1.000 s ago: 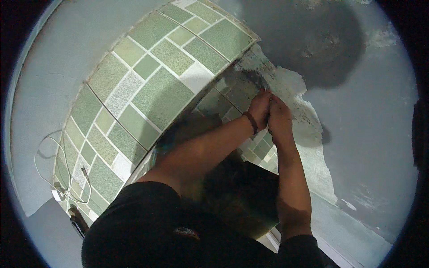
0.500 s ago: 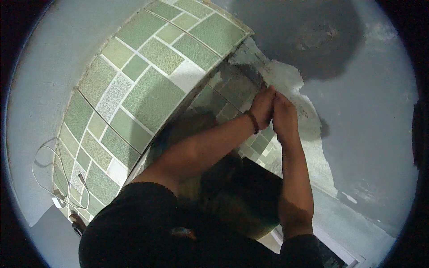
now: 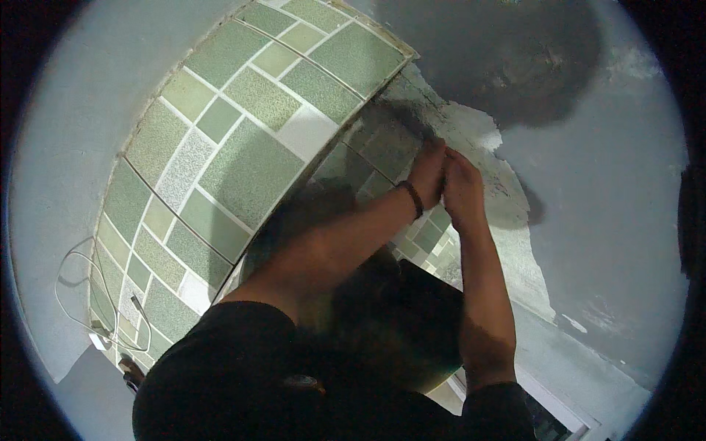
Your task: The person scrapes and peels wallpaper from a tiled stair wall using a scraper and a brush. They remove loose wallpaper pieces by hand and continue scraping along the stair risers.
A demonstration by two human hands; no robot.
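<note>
My left hand (image 3: 426, 173), with a dark bracelet on its wrist, is closed and pressed against my closed right hand (image 3: 463, 189). Both point toward the peeled patch of wall (image 3: 471, 117), where the paint ends in a ragged edge and rough grey plaster shows. Something dark and thin seems to sit at the fingertips, but shadow and blur hide what it is. Just below and left of the hands lie shaded green tiles (image 3: 379, 184).
A ledge of green and white tiles (image 3: 250, 165) curves along the left. A looped pale cable (image 3: 110, 294) rests at its far left end. Grey painted wall (image 3: 596, 213) with a dark patch stands to the right. A white frame (image 3: 566, 419) shows at lower right.
My joined hands have shifted very slightly left and stay pressed together. The view has moved a little with them.
</note>
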